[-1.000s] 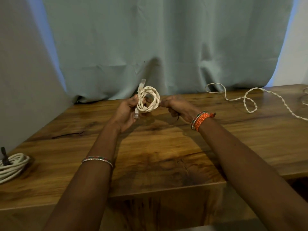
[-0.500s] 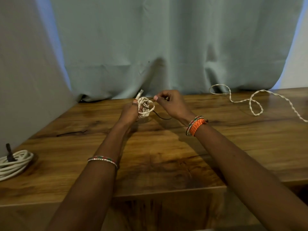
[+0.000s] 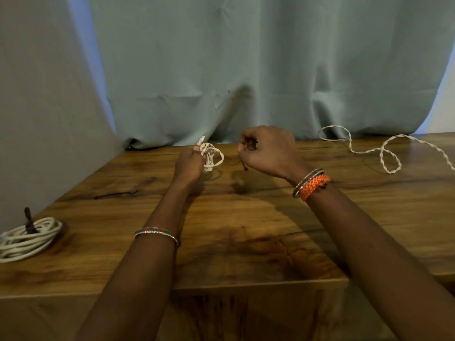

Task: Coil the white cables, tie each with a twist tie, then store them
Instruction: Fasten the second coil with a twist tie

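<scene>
Left hand (image 3: 188, 166) gripping small coiled white braided cable (image 3: 211, 156) above glossy wooden table (image 3: 246, 230); right hand (image 3: 267, 151) pinching thin dark twist tie (image 3: 245, 166). Loose twisted cable (image 3: 384, 153) lying far right, tied coil (image 3: 27, 238) left.

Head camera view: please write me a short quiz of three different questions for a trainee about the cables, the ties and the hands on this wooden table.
1. True or false: the large coil of white cable at the left table edge already carries a dark twist tie.
2. Which hand grips the small coil of white cable? A) left hand B) right hand C) neither hand
3. Fill in: the twisted white cable at the far right of the wooden table lies ____ (coiled / uncoiled).

Key: 1 true; 2 A; 3 uncoiled. The right hand pinches a thin dark twist tie.
</scene>
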